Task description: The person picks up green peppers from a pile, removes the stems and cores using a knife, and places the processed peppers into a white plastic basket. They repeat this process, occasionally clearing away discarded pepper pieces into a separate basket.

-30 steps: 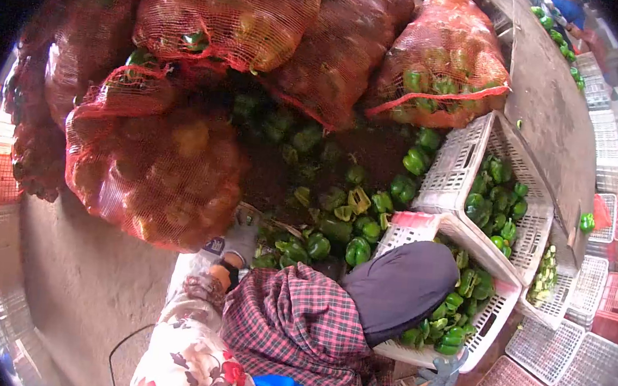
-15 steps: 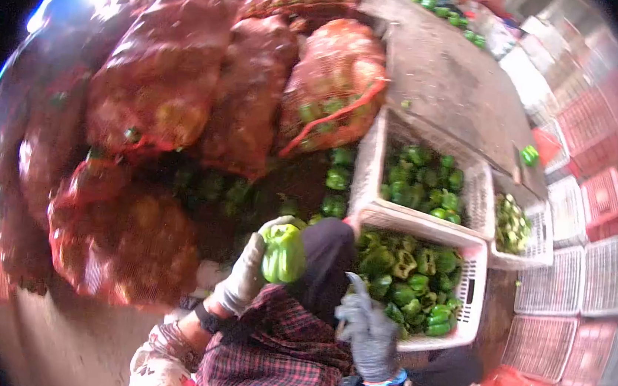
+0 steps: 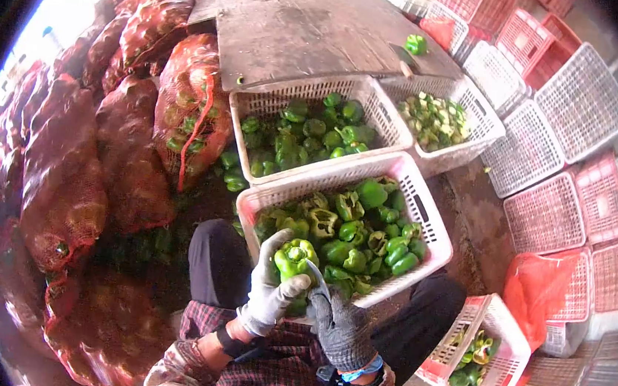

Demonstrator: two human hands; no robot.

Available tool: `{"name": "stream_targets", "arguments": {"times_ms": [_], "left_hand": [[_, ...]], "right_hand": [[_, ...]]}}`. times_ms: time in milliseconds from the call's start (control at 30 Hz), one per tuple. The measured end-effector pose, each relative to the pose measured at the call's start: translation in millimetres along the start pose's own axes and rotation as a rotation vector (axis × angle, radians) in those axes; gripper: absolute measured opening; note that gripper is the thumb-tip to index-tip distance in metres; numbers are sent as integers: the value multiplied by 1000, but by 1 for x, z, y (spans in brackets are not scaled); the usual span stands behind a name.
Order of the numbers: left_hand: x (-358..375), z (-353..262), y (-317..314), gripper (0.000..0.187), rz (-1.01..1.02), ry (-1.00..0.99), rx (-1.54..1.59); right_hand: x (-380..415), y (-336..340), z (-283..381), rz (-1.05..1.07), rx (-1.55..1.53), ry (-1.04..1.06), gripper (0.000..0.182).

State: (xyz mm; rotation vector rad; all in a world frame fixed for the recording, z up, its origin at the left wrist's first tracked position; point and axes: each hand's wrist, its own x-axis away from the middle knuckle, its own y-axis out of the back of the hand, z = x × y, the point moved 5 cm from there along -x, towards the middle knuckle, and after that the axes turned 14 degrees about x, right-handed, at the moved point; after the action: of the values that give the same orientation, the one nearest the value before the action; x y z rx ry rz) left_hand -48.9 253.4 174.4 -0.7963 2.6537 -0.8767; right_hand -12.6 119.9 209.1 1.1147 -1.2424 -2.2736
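Observation:
My left hand, in a whitish glove, is closed round a green bell pepper, its end facing up. My right hand, in a grey glove, grips a small knife whose curved blade meets the pepper's right side. Both hands are close together over my lap, at the near edge of a white plastic crate. Inside that crate lie many green peppers, some cut open with hollow insides showing. The knife's handle is hidden in my right glove.
Behind stand a crate of green peppers and a crate of pale green pieces. A wooden board carries a pepper and another knife. Red mesh sacks crowd the left; crates line the right.
My hands have come together: the knife has moved left and up to the pepper, which is now turned end up. The view has swung right, showing more crates.

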Motion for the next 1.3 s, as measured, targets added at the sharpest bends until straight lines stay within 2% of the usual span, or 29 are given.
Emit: {"name": "stream_targets", "arguments": {"times_ms": [67,100,133,200,233,267,333,367,400,467,533,567,633,667,700,733,800,833,933,967,1067,1100,1200,1233,1267,1300], "left_hand": [[-3,5,-4,88,-63,-31,-9],[-8,13,-5,87,-100,-67,82],[-14,13,-4,79,-82,-117,-20],[-30,18,11,69,-182,-102,-39],[-36,10,7,63,-228,-145,-6],[-45,-1,11,66,-164,-164,-89],[-53,-3,11,71,7,-60,-176],[-50,12,14,75,86,28,-152],[-46,22,5,80,207,146,-85],[-33,35,-25,100,297,214,-58],[-26,48,-35,96,345,252,-39],[-24,51,-31,93,362,244,-183],[-11,55,-20,85,378,266,-517],[-2,53,-22,78,319,219,-511],[-1,50,-19,73,301,159,-509],[-1,46,-15,69,284,102,-511],[-1,49,-5,64,361,170,-524],[0,52,-2,61,405,209,-526],[2,67,-3,56,458,341,-404],[1,74,-5,55,433,393,-343],[0,92,-5,59,441,615,-142],[4,100,-3,65,330,749,243],[1,110,6,74,441,612,43],[1,116,12,75,390,647,85],[2,128,21,76,339,680,128],[0,132,15,76,330,714,318]], "right_hand": [[5,-1,-4,98,64,-11,17],[21,-17,-14,211,-25,-129,14],[26,-23,-19,190,-24,-106,14],[40,-29,-30,158,-22,-64,18],[57,-34,-37,313,135,-21,29],[61,-34,-50,257,78,-69,30],[65,-28,-67,163,-42,-160,33],[38,-13,-71,245,-385,-397,37],[33,-35,-76,86,-934,-618,38],[24,-47,-82,309,-1150,-784,41],[5,-36,-88,204,-687,-466,55],[-2,-32,-84,166,-459,-296,63],[0,-21,-70,110,-472,-324,68],[1,-18,-63,83,-485,-341,71],[-7,-18,-58,-4,-446,-257,75],[4,-30,-61,96,-449,-265,76],[30,-52,-69,288,-447,-296,77],[36,-53,-72,396,-517,-312,79],[31,-47,-80,438,-963,-431,78],[30,-44,-84,543,-1069,-565,78],[22,-29,-83,609,-1179,-675,74],[25,-23,-90,820,-1152,-686,67],[33,-28,-98,779,-1222,-672,60],[30,-36,-98,545,-1161,-630,60],[32,-38,-100,537,-1244,-674,58],[25,-34,-97,529,-1326,-719,56]]}}
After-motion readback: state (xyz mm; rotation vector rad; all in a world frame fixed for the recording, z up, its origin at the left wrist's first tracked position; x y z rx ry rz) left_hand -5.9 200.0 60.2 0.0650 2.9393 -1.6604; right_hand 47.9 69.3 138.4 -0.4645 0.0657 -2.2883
